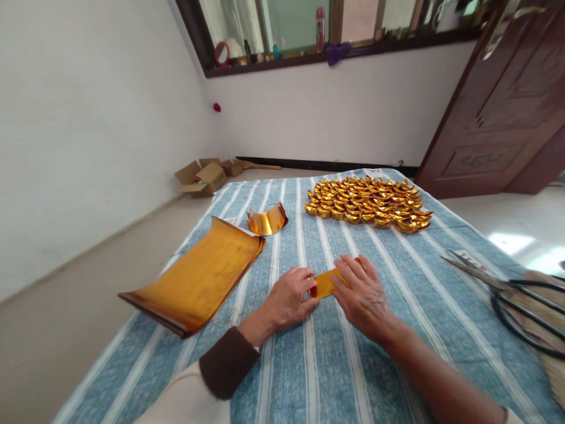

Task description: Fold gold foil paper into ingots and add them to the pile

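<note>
The right hand [362,294] lies spread on a small shiny gold paper strip [325,284] at the frame's centre; the left hand [289,301] pinches its left end. The strip's long side runs left to right.

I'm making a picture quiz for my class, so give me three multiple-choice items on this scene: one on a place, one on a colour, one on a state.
1. Where do the folded gold pieces lie?
A. on the floor
B. on the far side of the striped cloth
C. on the window ledge

2. What colour is the sheet between the hands?
A. silver
B. green
C. gold

3. How is the stack of sheets?
A. curled up at its ends
B. rolled into a tube
C. torn to shreds

Answers:
1 B, they sit beyond both hands.
2 C, it shines gold between the left hand and right hand.
3 A, both ends lift off the cloth.
</note>
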Available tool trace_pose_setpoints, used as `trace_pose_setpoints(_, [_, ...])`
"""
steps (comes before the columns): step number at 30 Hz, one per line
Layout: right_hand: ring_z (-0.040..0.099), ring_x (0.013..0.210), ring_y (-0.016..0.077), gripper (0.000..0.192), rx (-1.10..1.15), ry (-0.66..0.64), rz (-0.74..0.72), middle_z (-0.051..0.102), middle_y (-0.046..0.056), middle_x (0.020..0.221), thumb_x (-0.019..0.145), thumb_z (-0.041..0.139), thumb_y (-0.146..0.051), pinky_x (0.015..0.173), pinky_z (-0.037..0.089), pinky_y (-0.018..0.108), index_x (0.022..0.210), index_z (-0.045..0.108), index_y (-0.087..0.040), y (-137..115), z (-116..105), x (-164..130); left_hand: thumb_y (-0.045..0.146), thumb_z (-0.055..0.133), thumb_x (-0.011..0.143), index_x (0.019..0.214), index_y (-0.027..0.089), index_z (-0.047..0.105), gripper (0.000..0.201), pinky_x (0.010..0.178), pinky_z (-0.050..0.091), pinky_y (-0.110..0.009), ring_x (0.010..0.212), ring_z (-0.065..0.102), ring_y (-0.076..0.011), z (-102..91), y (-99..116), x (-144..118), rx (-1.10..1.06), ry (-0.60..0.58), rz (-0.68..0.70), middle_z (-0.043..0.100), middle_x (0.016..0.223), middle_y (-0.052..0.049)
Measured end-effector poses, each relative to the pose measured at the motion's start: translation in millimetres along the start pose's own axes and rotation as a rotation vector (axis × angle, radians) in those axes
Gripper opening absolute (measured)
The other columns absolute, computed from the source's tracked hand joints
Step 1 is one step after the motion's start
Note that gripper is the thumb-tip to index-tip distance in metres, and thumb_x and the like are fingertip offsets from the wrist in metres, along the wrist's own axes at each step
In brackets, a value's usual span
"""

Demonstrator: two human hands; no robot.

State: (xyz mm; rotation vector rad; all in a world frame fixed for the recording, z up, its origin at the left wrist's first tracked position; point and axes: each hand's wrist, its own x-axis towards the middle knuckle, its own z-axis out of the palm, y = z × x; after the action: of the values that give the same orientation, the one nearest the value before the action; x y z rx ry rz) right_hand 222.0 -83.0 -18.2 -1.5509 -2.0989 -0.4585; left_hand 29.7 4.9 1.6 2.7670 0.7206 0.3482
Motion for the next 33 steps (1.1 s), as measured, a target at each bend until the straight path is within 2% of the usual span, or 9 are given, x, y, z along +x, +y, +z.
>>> trace_pose_setpoints(2, [0.049, 0.118, 0.0285, 0.018, 0.044, -0.02, -0.073, 0.062, 0.012, 0.116, 0.093, 0.048, -0.015, 0.103, 0.034, 0.05, 0.101, 0.065, -0.017, -6.6, 3.1, 0.6, 0.032, 0.062, 0.084, 0.093, 0.018, 0.065, 0.017, 0.091, 0.046, -0.041, 0.103, 0.056, -0.0256, 3.5, -1.3, -1.8, -0.021, 0.024, 0.003, 0.062, 0.116, -0.011])
trace_pose_setpoints(4, [0.055, 0.099, 0.0254, 0.015, 0.076, -0.05, -0.111, 0.064, 0.01, 0.1, 0.093, 0.049, -0.016, 0.089, 0.043, 0.042, 0.093, 0.064, -0.016, -9.6, 8.1, 0.6, 0.03, 0.062, 0.084, 0.095, 0.017, 0.065, 0.017, 0.091, 0.045, -0.041, 0.103, 0.056, -0.0256, 5.9, -1.6, -3.1, -0.042, 0.042, 0.0, 0.063, 0.117, -0.01])
trace_pose_setpoints(6, [0.054, 0.084, 0.0227, 0.015, 0.085, -0.076, -0.12, 0.062, 0.008, 0.086, 0.093, 0.05, -0.016, 0.076, 0.045, 0.037, 0.086, 0.063, -0.015, -10.0, 12.8, 0.1, 0.027, 0.062, 0.084, 0.094, 0.017, 0.066, 0.015, 0.091, 0.045, -0.041, 0.103, 0.056, -0.0253, 7.3, -1.3, -4.2, -0.055, 0.062, -0.007, 0.063, 0.117, -0.01])
trace_pose_setpoints(8, [0.052, 0.078, 0.0214, 0.016, 0.079, -0.093, -0.125, 0.059, 0.006, 0.081, 0.094, 0.049, -0.016, 0.07, 0.043, 0.035, 0.084, 0.062, -0.016, -9.1, 15.9, -0.5, 0.027, 0.061, 0.084, 0.094, 0.018, 0.066, 0.014, 0.09, 0.045, -0.041, 0.103, 0.056, -0.0251, 8.2, -1.3, -5.2, -0.069, 0.079, -0.011, 0.064, 0.118, -0.009])
trace_pose_setpoints(13, [0.051, 0.077, 0.0205, 0.021, 0.095, -0.132, -0.138, 0.058, 0.005, 0.078, 0.097, 0.045, -0.018, 0.069, 0.04, 0.033, 0.084, 0.062, -0.017, -6.3, 17.7, -1.6, 0.03, 0.066, 0.081, 0.096, 0.02, 0.066, 0.018, 0.092, 0.044, -0.041, 0.105, 0.055, -0.0254, 9.1, -3.9, -6.7, -0.108, 0.081, -0.009, 0.063, 0.119, -0.008])
trace_pose_setpoints(18, [0.051, 0.078, 0.0202, 0.021, 0.12, -0.148, -0.118, 0.058, 0.005, 0.079, 0.097, 0.046, -0.018, 0.07, 0.04, 0.033, 0.082, 0.061, -0.017, -5.7, 17.8, -3.4, 0.026, 0.071, 0.075, 0.089, 0.019, 0.067, 0.016, 0.092, 0.044, -0.041, 0.104, 0.055, -0.0249, 7.4, -6.9, -5.2, -0.171, 0.068, -0.015, 0.063, 0.116, -0.008])
trace_pose_setpoints(21, [0.051, 0.076, 0.0203, 0.023, 0.113, -0.142, -0.113, 0.057, 0.005, 0.078, 0.096, 0.046, -0.016, 0.068, 0.039, 0.033, 0.079, 0.06, -0.018, -5.9, 17.0, -3.5, 0.022, 0.071, 0.074, 0.092, 0.02, 0.067, 0.019, 0.092, 0.044, -0.04, 0.103, 0.056, -0.0241, 7.5, -9.4, -3.8, -0.214, 0.084, 0.003, 0.064, 0.115, -0.007])
trace_pose_setpoints(26, [0.05, 0.075, 0.0202, 0.026, 0.099, -0.106, -0.12, 0.057, 0.005, 0.077, 0.096, 0.042, -0.012, 0.067, 0.04, 0.032, 0.077, 0.06, -0.017, -5.7, 15.8, -2.3, 0.016, 0.059, 0.083, 0.09, 0.019, 0.069, 0.013, 0.088, 0.046, -0.038, 0.098, 0.057, -0.022, 11.4, -12.0, -1.2, -0.189, 0.134, 0.033, 0.067, 0.11, -0.007])
trace_pose_setpoints(33, [0.05, 0.074, 0.0202, 0.027, 0.131, -0.096, -0.107, 0.057, 0.006, 0.075, 0.094, 0.043, -0.014, 0.067, 0.04, 0.034, 0.072, 0.059, -0.018, -8.0, 13.3, -3.6, 0.015, 0.048, 0.093, 0.086, 0.017, 0.067, 0.02, 0.084, 0.046, -0.035, 0.093, 0.057, -0.0203, 16.3, -0.6, -1.6, -0.102, 0.175, 0.109, 0.067, 0.1, -0.007])
